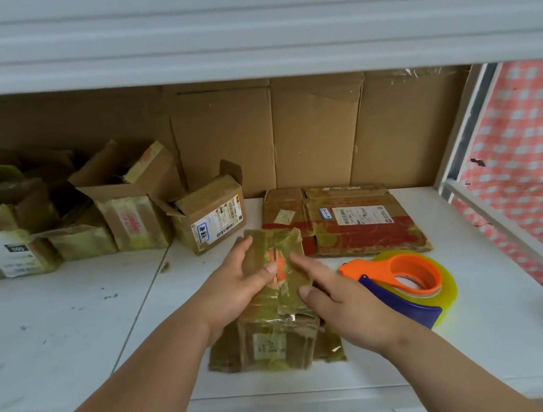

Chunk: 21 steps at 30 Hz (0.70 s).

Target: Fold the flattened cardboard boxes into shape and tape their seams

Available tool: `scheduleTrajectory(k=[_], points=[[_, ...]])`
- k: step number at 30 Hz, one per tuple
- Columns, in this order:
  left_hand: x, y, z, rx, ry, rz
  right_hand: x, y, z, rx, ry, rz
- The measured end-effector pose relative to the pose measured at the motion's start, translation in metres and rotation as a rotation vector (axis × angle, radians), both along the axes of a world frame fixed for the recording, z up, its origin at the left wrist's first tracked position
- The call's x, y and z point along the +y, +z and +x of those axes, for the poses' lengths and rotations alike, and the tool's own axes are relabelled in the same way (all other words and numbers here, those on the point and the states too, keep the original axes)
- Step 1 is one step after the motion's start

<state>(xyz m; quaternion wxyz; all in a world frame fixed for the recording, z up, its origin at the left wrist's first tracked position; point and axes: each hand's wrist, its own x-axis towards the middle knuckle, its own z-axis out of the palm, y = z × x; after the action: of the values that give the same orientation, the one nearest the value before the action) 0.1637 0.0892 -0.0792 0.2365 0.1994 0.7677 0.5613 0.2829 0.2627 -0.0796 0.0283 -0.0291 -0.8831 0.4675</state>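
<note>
A small worn cardboard box (280,336), covered in old yellowish tape, stands on the white table (71,318) in front of me. My left hand (236,286) holds its top flaps from the left, with the thumb pressing on top. My right hand (338,304) presses the right flap down with straight fingers. A tape dispenser (408,286), orange and blue with a yellowish roll, lies just right of my right hand. Behind it lies a flattened box (344,220) with red tape and a white label.
Several folded taped boxes (125,211) stand in a row at the back left. A large flat cardboard sheet (288,134) leans against the back wall under a white shutter. A metal frame (488,184) and red checked cloth border the right.
</note>
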Motion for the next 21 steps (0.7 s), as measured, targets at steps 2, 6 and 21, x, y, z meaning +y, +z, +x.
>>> scheduleTrajectory(k=[2, 6, 21], points=[[-0.001, -0.002, 0.0, 0.141, -0.003, -0.103, -0.002, -0.001, 0.002, -0.009, -0.009, 0.07], [-0.002, 0.007, 0.001, 0.658, 0.118, -0.255, -0.003, -0.001, -0.002, 0.057, -0.101, 0.137], [-0.023, 0.003, 0.016, 0.613, -0.23, -0.488, -0.011, 0.008, 0.008, -0.054, -0.019, 0.204]])
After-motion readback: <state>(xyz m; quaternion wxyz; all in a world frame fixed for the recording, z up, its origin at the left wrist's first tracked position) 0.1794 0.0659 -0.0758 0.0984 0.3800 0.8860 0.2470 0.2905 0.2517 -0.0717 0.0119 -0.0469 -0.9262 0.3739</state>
